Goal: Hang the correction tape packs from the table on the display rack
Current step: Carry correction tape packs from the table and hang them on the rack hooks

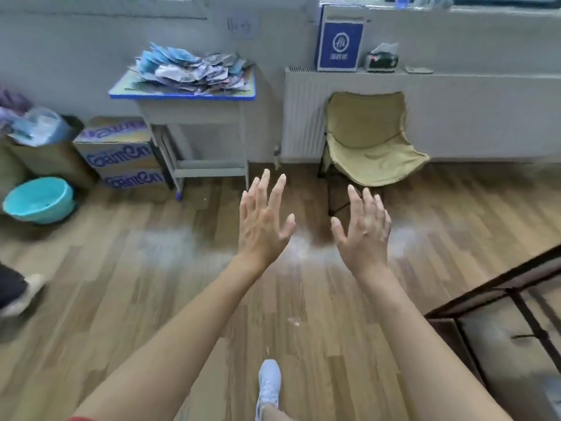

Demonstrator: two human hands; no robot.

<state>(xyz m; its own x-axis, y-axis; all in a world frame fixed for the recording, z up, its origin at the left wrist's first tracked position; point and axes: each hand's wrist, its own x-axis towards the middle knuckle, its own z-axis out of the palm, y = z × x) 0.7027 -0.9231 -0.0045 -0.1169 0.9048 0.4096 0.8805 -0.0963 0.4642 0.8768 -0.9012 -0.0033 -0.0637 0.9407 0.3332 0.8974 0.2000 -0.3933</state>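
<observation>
A heap of correction tape packs [191, 69] in blue and grey wrappers lies on a small blue-edged table [182, 95] against the far wall. My left hand [262, 220] and my right hand [364, 227] are both raised in mid-air over the wooden floor, fingers spread, holding nothing. The hands are well short of the table, which stands ahead and to the left of them. No display rack is clearly in view; a dark metal frame [498, 287] shows at the lower right.
A tan folding chair [367, 138] stands by the radiator at the wall. Stacked cardboard boxes [121, 153] and a turquoise basin [39, 200] sit left of the table. Someone's foot [21, 296] is at the left edge. My white shoe [268, 384] is below.
</observation>
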